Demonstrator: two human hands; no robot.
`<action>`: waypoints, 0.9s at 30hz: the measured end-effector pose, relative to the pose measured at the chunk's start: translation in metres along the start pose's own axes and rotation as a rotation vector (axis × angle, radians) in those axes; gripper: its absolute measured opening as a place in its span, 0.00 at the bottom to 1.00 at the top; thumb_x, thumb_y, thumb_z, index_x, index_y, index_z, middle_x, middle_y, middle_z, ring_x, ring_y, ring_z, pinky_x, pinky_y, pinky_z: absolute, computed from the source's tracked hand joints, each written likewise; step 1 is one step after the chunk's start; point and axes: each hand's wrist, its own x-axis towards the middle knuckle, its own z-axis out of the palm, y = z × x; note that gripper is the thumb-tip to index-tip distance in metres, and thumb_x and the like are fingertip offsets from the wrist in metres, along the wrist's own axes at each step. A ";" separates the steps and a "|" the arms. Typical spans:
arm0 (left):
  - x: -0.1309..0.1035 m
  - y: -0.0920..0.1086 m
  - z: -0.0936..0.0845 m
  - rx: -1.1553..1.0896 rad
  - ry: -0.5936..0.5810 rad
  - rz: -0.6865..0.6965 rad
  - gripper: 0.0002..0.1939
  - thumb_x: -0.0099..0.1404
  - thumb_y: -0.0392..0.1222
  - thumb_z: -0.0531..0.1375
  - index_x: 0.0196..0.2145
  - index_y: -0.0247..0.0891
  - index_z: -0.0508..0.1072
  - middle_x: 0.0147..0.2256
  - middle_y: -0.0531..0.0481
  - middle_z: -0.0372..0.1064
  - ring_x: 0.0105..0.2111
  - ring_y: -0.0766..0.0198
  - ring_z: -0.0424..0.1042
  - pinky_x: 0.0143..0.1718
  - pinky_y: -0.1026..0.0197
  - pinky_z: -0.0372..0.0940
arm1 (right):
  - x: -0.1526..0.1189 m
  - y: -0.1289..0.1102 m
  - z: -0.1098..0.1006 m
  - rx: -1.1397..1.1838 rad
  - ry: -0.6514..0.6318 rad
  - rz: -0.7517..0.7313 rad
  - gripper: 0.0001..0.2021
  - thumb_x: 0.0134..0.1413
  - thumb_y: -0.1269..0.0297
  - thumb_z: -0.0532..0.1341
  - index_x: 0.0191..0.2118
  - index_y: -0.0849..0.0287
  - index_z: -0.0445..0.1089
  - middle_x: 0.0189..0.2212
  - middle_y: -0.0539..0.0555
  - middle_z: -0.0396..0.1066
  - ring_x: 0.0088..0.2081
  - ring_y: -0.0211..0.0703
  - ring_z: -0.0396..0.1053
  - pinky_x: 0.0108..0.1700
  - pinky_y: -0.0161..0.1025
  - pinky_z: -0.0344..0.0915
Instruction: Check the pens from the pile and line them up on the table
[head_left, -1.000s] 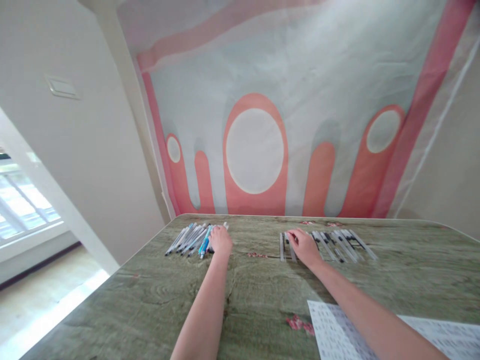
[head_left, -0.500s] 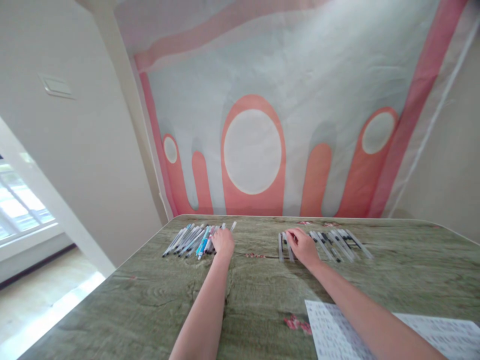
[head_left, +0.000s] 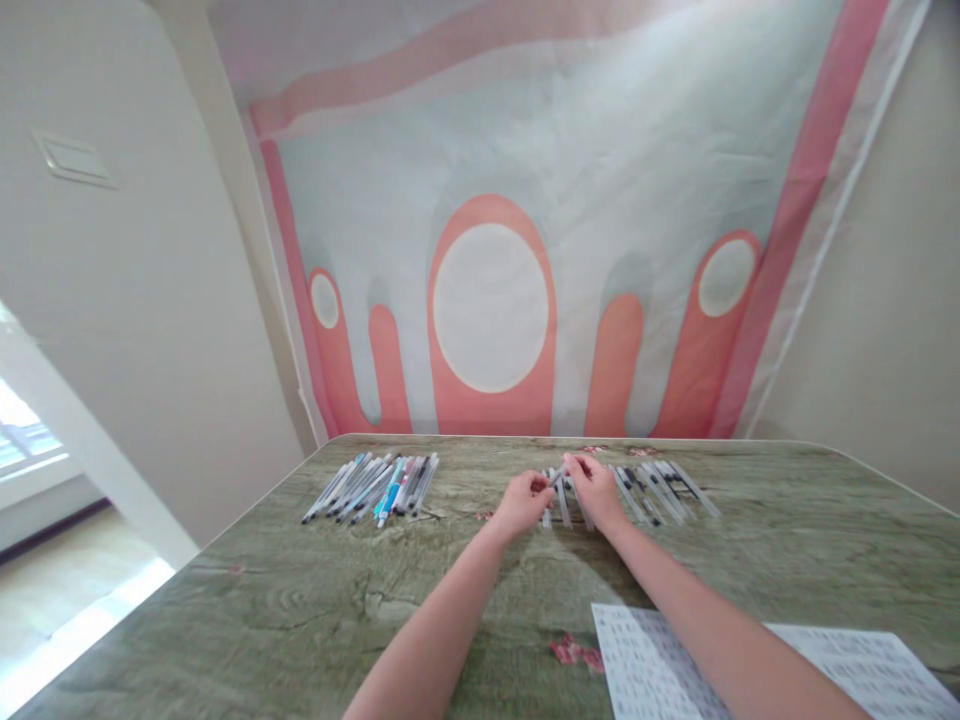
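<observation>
Both hands meet at the left end of the right-hand row of pens (head_left: 660, 492). My left hand (head_left: 523, 503) pinches the near end of a slim pen (head_left: 557, 476), which slants up toward my right hand. My right hand (head_left: 592, 487) is closed with fingertips together at the pen's far end; its grip there is small and partly hidden. Beneath the hands lie a few clear-barrelled pens (head_left: 564, 512), partly covered by the fingers. Farther left is a pile of pens (head_left: 360, 490), mostly clear and black, with a blue-and-white pen (head_left: 390, 492) among them.
Printed sheets of paper (head_left: 645, 650) lie at the front right, under my right forearm. The wood-patterned tabletop (head_left: 315, 610) reaches back to a wall hanging (head_left: 491, 410) with coral arches. A wall with a switch (head_left: 75, 158) stands at the left.
My left hand has moved right from the left pile to my right hand, carrying a pen. My right hand stays over the right row. The view has shifted slightly.
</observation>
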 end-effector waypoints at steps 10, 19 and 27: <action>-0.003 0.006 -0.002 -0.032 -0.007 -0.074 0.21 0.57 0.53 0.49 0.29 0.31 0.69 0.17 0.55 0.57 0.18 0.73 0.54 0.21 0.69 0.53 | -0.004 -0.010 0.007 0.044 -0.164 -0.028 0.20 0.50 0.50 0.50 0.30 0.62 0.70 0.25 0.54 0.70 0.27 0.40 0.65 0.30 0.34 0.60; -0.002 0.003 -0.015 0.074 0.069 0.091 0.20 0.58 0.49 0.48 0.32 0.31 0.72 0.24 0.53 0.64 0.26 0.69 0.59 0.27 0.69 0.54 | 0.003 -0.010 0.013 0.091 -0.285 0.114 0.20 0.48 0.50 0.51 0.29 0.63 0.70 0.19 0.50 0.67 0.20 0.35 0.59 0.21 0.31 0.55; 0.002 -0.011 -0.016 0.058 0.091 0.064 0.21 0.58 0.51 0.48 0.34 0.32 0.72 0.22 0.53 0.63 0.22 0.70 0.57 0.24 0.69 0.52 | 0.014 -0.008 0.015 0.098 -0.307 0.080 0.17 0.46 0.53 0.53 0.34 0.63 0.69 0.22 0.52 0.68 0.20 0.33 0.60 0.20 0.30 0.57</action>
